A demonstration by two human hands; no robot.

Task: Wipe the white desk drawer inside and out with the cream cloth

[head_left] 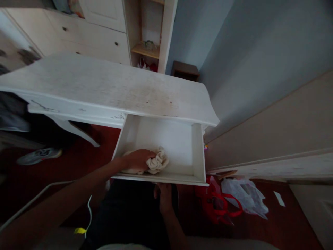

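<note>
A white drawer (pixel 177 142) is pulled out of a white desk (pixel 104 81) with a worn, stained top. Inside its near left part, my left hand (pixel 139 160) is closed on a crumpled cream cloth (pixel 158 161), pressing it against the drawer floor. Part of the cloth lies under the palm and wrist. Just below the drawer's front edge is my right hand (pixel 163 195), its fingers curled close to the outer face of the front panel. Whatever those fingers hold is hidden from view.
A red bag (pixel 214 203) and a white plastic bag (pixel 246 196) lie on the dark red floor at right. At left are another person's shoe (pixel 39 156) and a white cable (pixel 39 196). White cabinets (pixel 91 38) stand behind the desk; a wall rises at right.
</note>
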